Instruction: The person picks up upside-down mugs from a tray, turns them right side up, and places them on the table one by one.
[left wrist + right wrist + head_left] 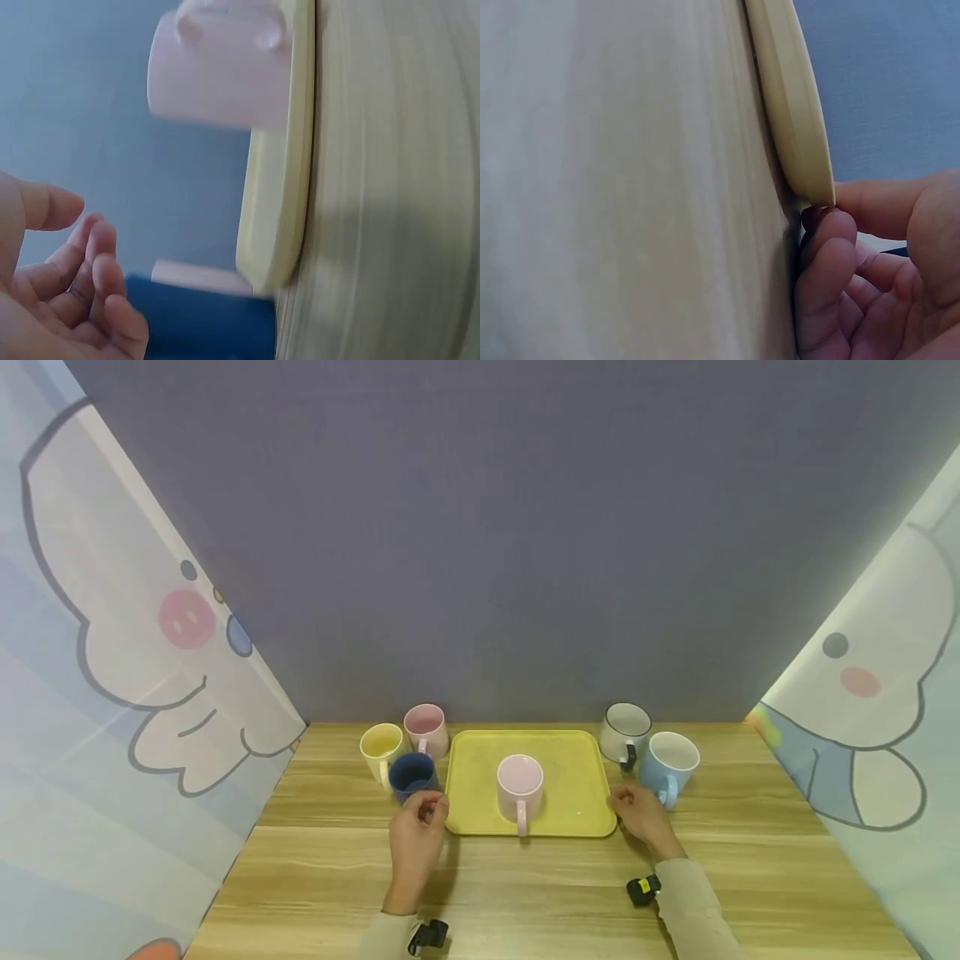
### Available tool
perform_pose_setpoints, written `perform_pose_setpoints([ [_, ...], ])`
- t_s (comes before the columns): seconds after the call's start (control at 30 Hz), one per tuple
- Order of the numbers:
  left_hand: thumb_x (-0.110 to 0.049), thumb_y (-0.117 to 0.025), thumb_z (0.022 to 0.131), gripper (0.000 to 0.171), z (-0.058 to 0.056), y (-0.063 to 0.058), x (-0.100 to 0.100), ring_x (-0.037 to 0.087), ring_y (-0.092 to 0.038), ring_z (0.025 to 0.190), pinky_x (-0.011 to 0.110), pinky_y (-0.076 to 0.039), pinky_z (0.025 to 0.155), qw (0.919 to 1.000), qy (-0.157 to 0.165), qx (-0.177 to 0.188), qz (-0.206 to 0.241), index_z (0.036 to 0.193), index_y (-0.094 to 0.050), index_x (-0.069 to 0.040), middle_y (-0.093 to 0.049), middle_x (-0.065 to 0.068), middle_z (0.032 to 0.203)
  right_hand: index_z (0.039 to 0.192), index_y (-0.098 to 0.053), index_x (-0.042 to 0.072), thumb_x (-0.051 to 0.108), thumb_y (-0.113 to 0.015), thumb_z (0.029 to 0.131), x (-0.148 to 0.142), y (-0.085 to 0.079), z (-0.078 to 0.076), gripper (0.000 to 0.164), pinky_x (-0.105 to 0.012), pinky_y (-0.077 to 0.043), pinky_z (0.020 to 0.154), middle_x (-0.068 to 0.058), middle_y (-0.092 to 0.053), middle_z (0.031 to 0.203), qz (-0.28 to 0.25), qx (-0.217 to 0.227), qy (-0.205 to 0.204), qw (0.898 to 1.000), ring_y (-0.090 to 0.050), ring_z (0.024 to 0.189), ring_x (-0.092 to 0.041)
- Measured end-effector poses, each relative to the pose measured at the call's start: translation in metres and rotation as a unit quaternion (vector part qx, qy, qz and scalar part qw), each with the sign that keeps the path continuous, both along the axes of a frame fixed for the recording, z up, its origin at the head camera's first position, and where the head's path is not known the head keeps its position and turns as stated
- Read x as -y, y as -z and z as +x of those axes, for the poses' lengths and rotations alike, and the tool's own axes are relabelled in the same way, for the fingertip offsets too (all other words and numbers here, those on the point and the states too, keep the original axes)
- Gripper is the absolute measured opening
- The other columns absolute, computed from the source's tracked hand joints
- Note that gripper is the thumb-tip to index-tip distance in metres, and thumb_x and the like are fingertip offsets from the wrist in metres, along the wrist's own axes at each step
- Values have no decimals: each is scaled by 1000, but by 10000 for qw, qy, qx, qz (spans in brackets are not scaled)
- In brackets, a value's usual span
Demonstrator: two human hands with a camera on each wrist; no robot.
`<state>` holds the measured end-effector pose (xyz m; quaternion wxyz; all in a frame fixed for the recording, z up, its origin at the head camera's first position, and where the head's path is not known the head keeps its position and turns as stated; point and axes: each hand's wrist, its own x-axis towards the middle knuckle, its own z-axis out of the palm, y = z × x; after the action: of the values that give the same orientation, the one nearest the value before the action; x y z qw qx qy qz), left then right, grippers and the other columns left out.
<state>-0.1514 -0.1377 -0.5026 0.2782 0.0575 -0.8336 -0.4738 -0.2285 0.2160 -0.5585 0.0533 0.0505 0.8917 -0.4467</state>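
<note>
A yellow tray (570, 777) lies on the wooden table with a pink mug (520, 785) upright on it, handle toward me. My right hand (643, 817) is at the tray's front right corner. In the right wrist view its thumb (881, 206) lies on the rim and the fingers are under it, pinching the tray (799, 112). Near the front left corner hovers my left hand (417, 839), in front of a dark blue mug (412, 772). The left wrist view shows its fingers (105, 274) loosely bent, apart from the thumb, holding nothing.
Left of the tray stand a yellow mug (381, 747) and another pink mug (426, 731). On the right are a white mug with a black handle (624, 735) and a light blue mug (667, 764), close to my right hand. A grey wall (480, 543) rises behind the table.
</note>
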Motion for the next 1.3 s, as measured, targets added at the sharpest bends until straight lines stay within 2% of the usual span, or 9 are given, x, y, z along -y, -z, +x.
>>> perform_pose_setpoints([
  [0.17,-14,-71,85,5,0,1,-20,5,-53,60,18,-42,53,9984,450,281,173,85,-71,-9,-66,-2,74,104,-62,-2,16,-58,93,0,-1,0,22,-27,-43,55,-4,-58,72,36,8,-19,10000,-53,62,-14],
  [0.3,-20,-70,86,8,-1,6,-35,4,-54,62,18,-42,55,9944,820,656,142,85,-70,-12,-67,-4,75,104,-61,-2,16,-58,93,0,-2,1,22,-27,-43,54,-4,-57,71,-5,37,9,10000,-53,61,-14],
  [0.47,-18,-69,87,7,-4,15,-53,5,-55,64,17,-44,56,9841,1471,978,172,88,-71,-11,-69,-2,78,105,-61,-3,17,-58,92,-1,-1,0,23,-27,-43,54,-5,-58,73,-14,40,49,10000,-54,60,-14],
  [0.57,-18,-69,88,10,-6,20,-63,4,-57,62,17,-46,55,9771,1871,979,273,91,-72,-8,-71,3,82,105,-61,-3,17,-58,92,-2,0,0,24,-26,-43,54,-5,-59,74,13,31,59,10000,-54,60,-13],
  [0.67,-21,-69,88,15,-7,23,-72,5,-59,61,18,-48,55,9714,2127,992,356,92,-72,-6,-72,7,84,106,-60,-2,17,-58,92,-2,0,0,24,-26,-43,53,-5,-58,73,-49,56,59,10000,-54,59,-13],
  [0.87,-20,-67,89,14,-11,28,-83,6,-61,61,18,-48,54,9661,2203,1253,494,90,-72,-7,-71,7,79,103,-61,-1,16,-59,92,-1,2,-1,21,-26,-42,53,-3,-57,69,-66,-5,40,10000,-52,57,-13],
  [1.03,-23,-65,92,19,-15,31,-88,2,-54,57,18,-43,51,9643,2201,1330,639,85,-71,-6,-70,12,74,102,-62,-1,16,-59,92,-1,2,-2,20,-26,-42,52,-3,-56,69,-25,-10,28,10000,-52,57,-13],
  [1.17,-25,-63,93,26,-16,31,-90,1,-49,56,17,-40,53,9610,2200,1456,825,80,-70,-4,-69,16,72,101,-62,0,16,-59,92,-1,2,-2,19,-26,-41,53,-2,-56,68,-11,-18,31,10000,-52,57,-13],
  [1.3,-26,-63,93,27,-18,32,-90,8,-53,60,17,-39,56,9580,2184,1594,951,77,-70,-5,-70,14,73,100,-62,0,16,-59,92,-1,2,-2,19,-26,-41,52,-2,-55,67,-22,-25,32,10000,-52,57,-13],
])
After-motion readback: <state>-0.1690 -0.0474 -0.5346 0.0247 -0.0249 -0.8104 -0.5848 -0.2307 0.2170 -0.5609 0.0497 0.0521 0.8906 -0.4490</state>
